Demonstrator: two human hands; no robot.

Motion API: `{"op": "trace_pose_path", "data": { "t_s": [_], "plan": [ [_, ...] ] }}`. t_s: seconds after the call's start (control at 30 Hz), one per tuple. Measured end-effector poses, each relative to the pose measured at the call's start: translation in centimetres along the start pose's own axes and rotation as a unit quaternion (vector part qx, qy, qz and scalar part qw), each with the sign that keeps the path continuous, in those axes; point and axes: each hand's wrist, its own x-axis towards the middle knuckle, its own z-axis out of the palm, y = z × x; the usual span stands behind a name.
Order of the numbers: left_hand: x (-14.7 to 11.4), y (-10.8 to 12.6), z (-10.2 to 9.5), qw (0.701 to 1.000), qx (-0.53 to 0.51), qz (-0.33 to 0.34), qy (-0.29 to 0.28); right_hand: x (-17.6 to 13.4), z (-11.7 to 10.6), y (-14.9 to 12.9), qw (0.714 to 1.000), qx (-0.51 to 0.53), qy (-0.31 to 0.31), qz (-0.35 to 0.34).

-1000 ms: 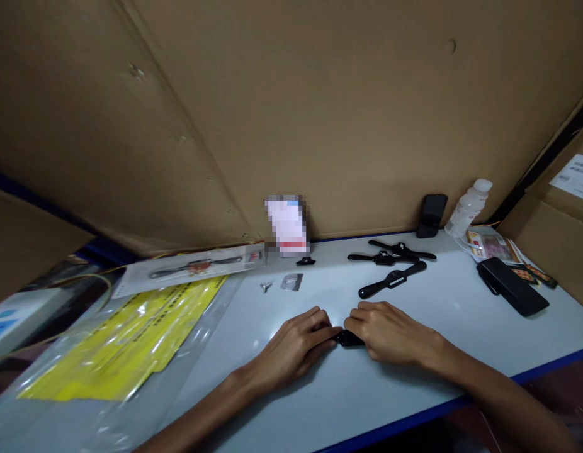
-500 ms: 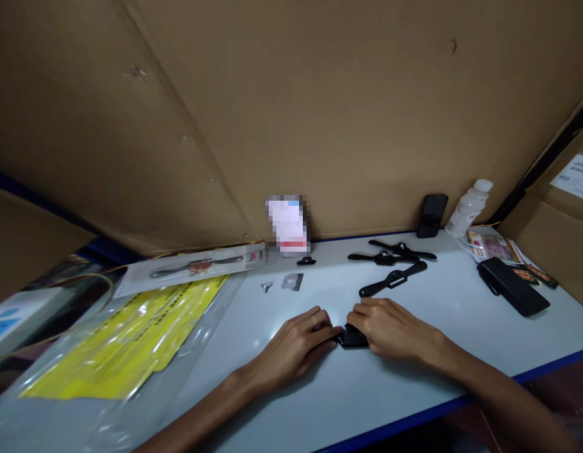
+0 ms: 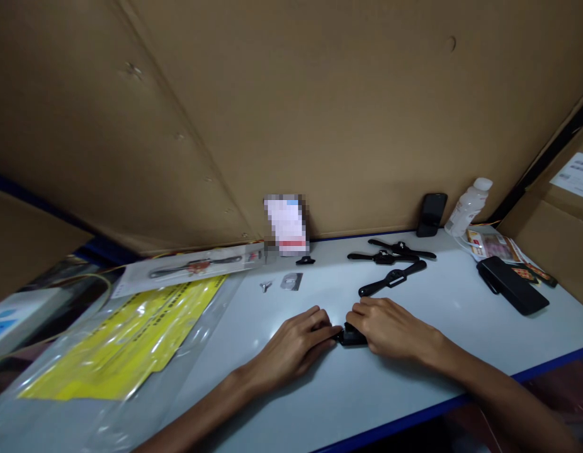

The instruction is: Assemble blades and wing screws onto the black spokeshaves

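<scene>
Both hands are on a black spokeshave [image 3: 352, 336] low over the white table. My left hand [image 3: 303, 340] pinches its left end between thumb and fingers. Curled fingers of my right hand [image 3: 383, 324] close over its middle and right part, hiding much of it. Just beyond lies a black spokeshave body [image 3: 393, 279] with an open slot. Two more spokeshaves, one in front [image 3: 383, 257] and one behind [image 3: 405, 250], lie crossed. Left of these are a flat metal blade [image 3: 291, 281], small silver screws [image 3: 266, 286] and a small black cap piece [image 3: 305, 260].
A packaged spokeshave [image 3: 197, 265] and a yellow printed sheet in clear plastic [image 3: 126, 343] lie left. A lit phone [image 3: 286, 223], a dark phone [image 3: 432, 214] and a bottle [image 3: 468, 207] stand against the cardboard wall [image 3: 343, 113]. A black case [image 3: 513, 286] lies right.
</scene>
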Motion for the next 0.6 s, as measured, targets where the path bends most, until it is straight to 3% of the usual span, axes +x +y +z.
{"op": "trace_pose_path", "data": {
  "t_s": [0.6],
  "plan": [
    [0.02, 0.0, 0.0, 1.0, -0.006, -0.001, 0.001, -0.08, 0.03, -0.01, 1.0, 0.013, 0.001, -0.005]
  ]
}}
